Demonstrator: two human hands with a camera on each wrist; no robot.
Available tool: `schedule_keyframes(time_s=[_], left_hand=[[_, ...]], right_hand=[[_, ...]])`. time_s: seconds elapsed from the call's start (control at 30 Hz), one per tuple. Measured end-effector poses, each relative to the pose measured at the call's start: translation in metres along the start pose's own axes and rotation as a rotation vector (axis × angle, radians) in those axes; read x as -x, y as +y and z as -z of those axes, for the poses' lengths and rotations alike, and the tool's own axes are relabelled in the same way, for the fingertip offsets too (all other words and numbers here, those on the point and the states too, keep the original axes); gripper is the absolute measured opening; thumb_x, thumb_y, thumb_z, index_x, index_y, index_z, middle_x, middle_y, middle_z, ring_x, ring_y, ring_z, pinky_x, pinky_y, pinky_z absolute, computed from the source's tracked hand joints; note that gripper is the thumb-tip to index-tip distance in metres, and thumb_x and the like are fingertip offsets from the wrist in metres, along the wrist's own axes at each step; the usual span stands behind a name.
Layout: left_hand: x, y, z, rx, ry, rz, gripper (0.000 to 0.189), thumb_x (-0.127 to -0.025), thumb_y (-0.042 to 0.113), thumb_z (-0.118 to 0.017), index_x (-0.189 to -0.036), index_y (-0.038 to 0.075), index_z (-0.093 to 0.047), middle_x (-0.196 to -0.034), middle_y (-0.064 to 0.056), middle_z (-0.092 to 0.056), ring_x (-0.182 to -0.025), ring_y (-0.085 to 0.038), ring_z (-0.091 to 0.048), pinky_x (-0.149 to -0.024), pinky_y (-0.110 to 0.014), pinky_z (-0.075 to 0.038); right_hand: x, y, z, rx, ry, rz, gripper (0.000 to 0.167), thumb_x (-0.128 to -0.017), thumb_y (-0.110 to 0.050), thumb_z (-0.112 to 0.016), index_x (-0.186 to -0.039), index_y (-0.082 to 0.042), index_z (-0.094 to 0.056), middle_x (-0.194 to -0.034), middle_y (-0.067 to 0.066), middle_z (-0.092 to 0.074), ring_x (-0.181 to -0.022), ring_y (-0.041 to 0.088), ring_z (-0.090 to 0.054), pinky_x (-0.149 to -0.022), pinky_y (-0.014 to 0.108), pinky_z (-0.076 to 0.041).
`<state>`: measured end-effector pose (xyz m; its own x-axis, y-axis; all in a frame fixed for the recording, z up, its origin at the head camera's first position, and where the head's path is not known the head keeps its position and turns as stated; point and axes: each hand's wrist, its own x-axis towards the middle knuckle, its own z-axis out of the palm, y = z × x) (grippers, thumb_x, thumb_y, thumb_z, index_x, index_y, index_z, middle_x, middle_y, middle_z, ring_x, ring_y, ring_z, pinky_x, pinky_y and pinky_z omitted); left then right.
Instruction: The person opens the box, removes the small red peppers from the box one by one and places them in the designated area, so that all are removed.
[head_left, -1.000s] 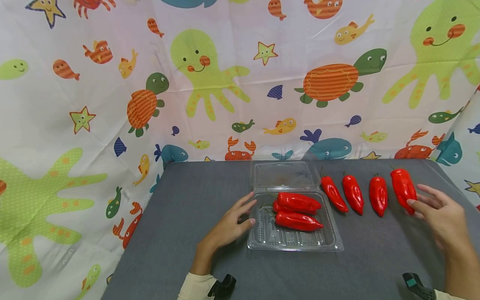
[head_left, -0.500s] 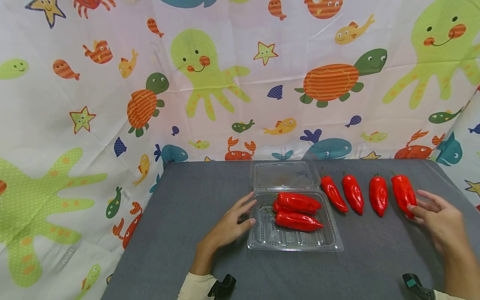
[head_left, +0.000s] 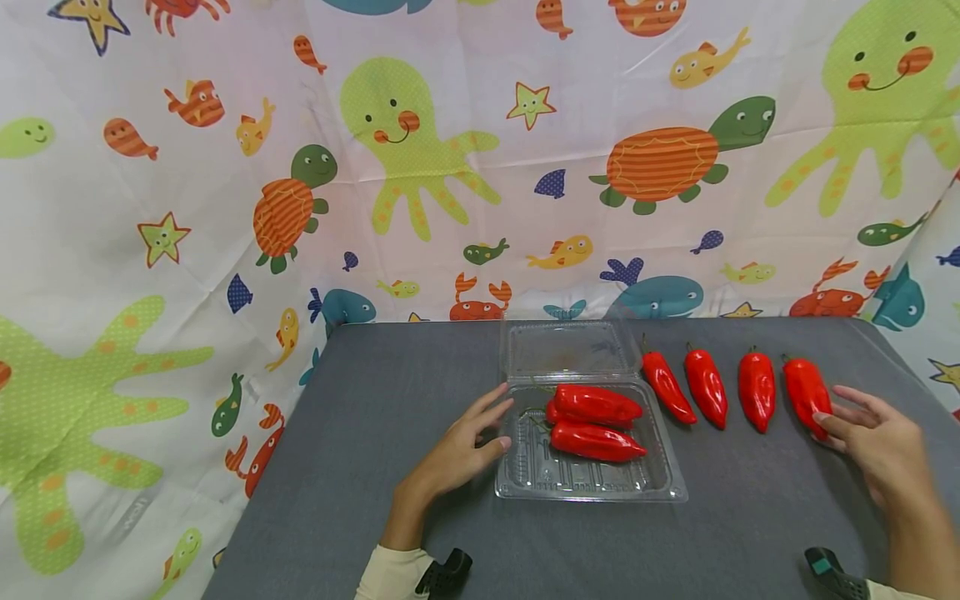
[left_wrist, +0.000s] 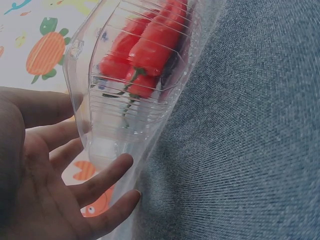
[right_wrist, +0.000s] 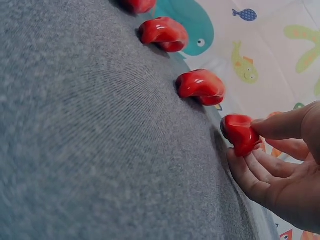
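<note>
Head view: The right hand (head_left: 876,437) pinches the near end of the rightmost pepper (head_left: 805,387), located at the right end of a row on the grey table (head_left: 360,433). Three loose peppers (head_left: 705,389) lie to its left, spaced apart. The left hand (head_left: 459,446) is positioned at the left edge of the clear box (head_left: 525,479); boxed peppers (head_left: 597,442) lie inside, lid (head_left: 572,350) folded back.

Left wrist view: Fingers are extended and spread beside the box wall.

Right wrist view: Thumb and fingers bear on opposite sides of the pepper, separated by its thickness.
</note>
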<state>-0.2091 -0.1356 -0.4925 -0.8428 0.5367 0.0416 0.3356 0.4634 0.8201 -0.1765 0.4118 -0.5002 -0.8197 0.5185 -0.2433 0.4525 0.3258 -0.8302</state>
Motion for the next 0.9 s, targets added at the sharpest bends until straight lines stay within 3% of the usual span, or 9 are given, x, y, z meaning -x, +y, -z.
schedule_keyframes(time_s=[0.23,0.43,0.5,0.57,0.63,0.7,0.73,0.8,0.9], left_hand=[[-0.0002,-0.0002,-0.0001,0.003,0.000,-0.002,0.063,-0.107,0.027,-0.060,-0.164,0.011,-0.041,-0.177,0.007,-0.022,-0.141,-0.032,-0.055,-0.115,-0.056,-0.046],[0.0003,-0.0006,0.0002,0.011,-0.002,-0.003,0.063,-0.107,0.026,-0.060,-0.164,0.011,-0.041,-0.177,0.007,-0.021,-0.141,-0.032,-0.055,-0.116,-0.056,-0.046],[0.0005,-0.0006,0.0003,0.010,-0.002,-0.004,0.063,-0.107,0.026,-0.060,-0.164,0.011,-0.041,-0.177,0.007,-0.021,-0.142,-0.032,-0.055,-0.116,-0.056,-0.046],[0.0004,-0.0009,0.0003,0.010,-0.001,-0.007,0.063,-0.107,0.026,-0.061,-0.164,0.011,-0.040,-0.177,0.007,-0.022,-0.142,-0.032,-0.055,-0.115,-0.056,-0.046],[0.0002,-0.0010,0.0003,0.010,0.000,-0.010,0.063,-0.107,0.026,-0.061,-0.164,0.011,-0.040,-0.177,0.006,-0.022,-0.141,-0.032,-0.055,-0.115,-0.056,-0.046],[0.0002,-0.0007,0.0003,0.010,0.000,-0.010,0.063,-0.107,0.026,-0.061,-0.164,0.010,-0.040,-0.177,0.006,-0.022,-0.141,-0.032,-0.055,-0.115,-0.056,-0.046],[0.0002,-0.0006,0.0004,0.010,0.000,-0.011,0.063,-0.107,0.025,-0.061,-0.164,0.010,-0.041,-0.177,0.006,-0.022,-0.141,-0.032,-0.055,-0.115,-0.056,-0.047],[0.0002,-0.0004,0.0004,0.009,0.001,-0.010,0.063,-0.107,0.026,-0.061,-0.164,0.011,-0.041,-0.177,0.006,-0.022,-0.140,-0.031,-0.056,-0.115,-0.056,-0.047],[0.0002,-0.0002,0.0004,0.007,0.001,-0.008,0.062,-0.107,0.026,-0.061,-0.164,0.011,-0.041,-0.177,0.007,-0.022,-0.140,-0.031,-0.056,-0.114,-0.056,-0.047]], right_hand=[[-0.0024,0.0039,-0.0028,0.044,0.018,0.015,0.076,-0.105,-0.018,-0.067,-0.166,-0.001,-0.026,-0.158,0.037,-0.039,-0.070,-0.014,-0.048,-0.054,0.017,-0.055],[-0.0021,0.0015,-0.0020,0.077,0.023,0.004,0.073,-0.106,-0.016,-0.064,-0.166,0.000,-0.025,-0.157,0.037,-0.042,-0.077,-0.007,-0.046,-0.051,0.014,-0.051],[-0.0021,0.0007,-0.0016,0.086,0.020,-0.003,0.072,-0.107,-0.016,-0.063,-0.166,0.000,-0.025,-0.157,0.037,-0.042,-0.082,0.002,-0.052,-0.050,0.013,-0.049],[-0.0017,-0.0002,-0.0020,0.103,0.022,-0.010,0.071,-0.107,-0.017,-0.062,-0.166,0.000,-0.025,-0.157,0.036,-0.043,-0.090,0.019,-0.060,-0.049,0.015,-0.048],[-0.0012,-0.0007,-0.0028,0.113,0.023,-0.023,0.071,-0.108,-0.019,-0.061,-0.167,-0.001,-0.025,-0.158,0.034,-0.043,-0.106,0.038,-0.060,-0.067,0.023,-0.060],[-0.0006,-0.0009,-0.0037,0.118,0.023,-0.032,0.071,-0.108,-0.019,-0.061,-0.167,-0.002,-0.025,-0.159,0.033,-0.042,-0.122,0.048,-0.054,-0.089,0.038,-0.062],[-0.0003,-0.0011,-0.0038,0.122,0.026,-0.034,0.070,-0.108,-0.020,-0.060,-0.167,-0.003,-0.026,-0.159,0.032,-0.043,-0.124,0.048,-0.053,-0.092,0.041,-0.062],[0.0003,-0.0016,-0.0034,0.115,0.027,-0.036,0.070,-0.108,-0.019,-0.060,-0.167,-0.003,-0.026,-0.160,0.032,-0.043,-0.111,0.036,-0.061,-0.093,0.042,-0.061],[0.0011,-0.0029,-0.0019,0.112,0.033,-0.021,0.068,-0.108,-0.017,-0.060,-0.166,-0.002,-0.027,-0.159,0.033,-0.044,-0.084,0.006,-0.056,-0.064,0.021,-0.055]])
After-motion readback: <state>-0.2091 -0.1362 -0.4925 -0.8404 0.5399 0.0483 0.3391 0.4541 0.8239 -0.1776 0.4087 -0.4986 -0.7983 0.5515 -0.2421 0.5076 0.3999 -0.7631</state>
